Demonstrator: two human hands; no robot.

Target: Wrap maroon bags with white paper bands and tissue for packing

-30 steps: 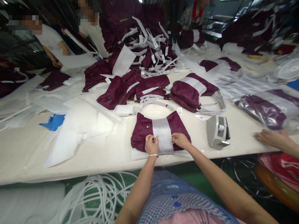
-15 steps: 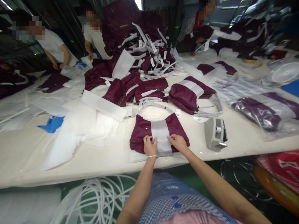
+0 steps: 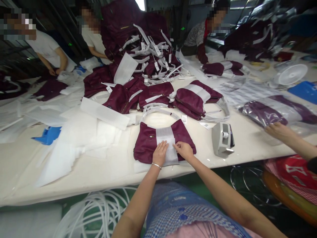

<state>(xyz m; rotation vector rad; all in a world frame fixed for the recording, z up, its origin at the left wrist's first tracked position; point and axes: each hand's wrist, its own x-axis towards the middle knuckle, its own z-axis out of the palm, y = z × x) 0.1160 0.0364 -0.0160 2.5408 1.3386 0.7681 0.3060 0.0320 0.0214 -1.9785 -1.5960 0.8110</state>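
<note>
Maroon bag (image 3: 144, 142) lies at the near side of the worktop (image 3: 104, 170), white wrap (image 3: 165, 133) already across its middle but no fastening visible, left hand (image 3: 159, 154) flattened over it, right hand (image 3: 184, 150) pinching its right edge.

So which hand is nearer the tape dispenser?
Right: the right hand is left of the dispenser, by the white band; the left hand is farther left, partly on the band.
</note>
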